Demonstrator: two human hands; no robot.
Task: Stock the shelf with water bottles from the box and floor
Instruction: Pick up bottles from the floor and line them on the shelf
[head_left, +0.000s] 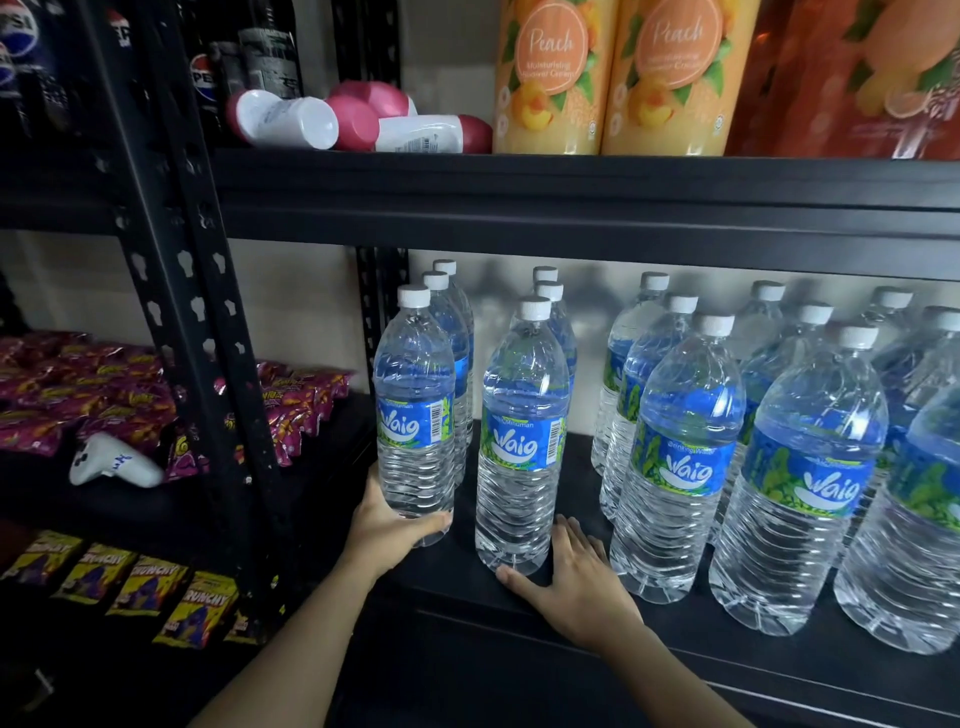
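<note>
Nearest, the right hand was laid loose, fingers straight, against the foot of an upright water bottle stood on the black shelf. Just left of it, the left hand was wrapped round the base of another upright bottle at the shelf's left end. More bottles were ranked in rows to the right.

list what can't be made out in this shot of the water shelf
Head view:
- Box and floor stock: outside the frame, so bottles left to shelve are uncountable.
- Back-row bottles: bodies hidden by front bottles; mostly caps show.
- Rightmost bottle: cut off by the right edge.
- Peach bottles: tops cut by the top edge, small print blurred.
</note>
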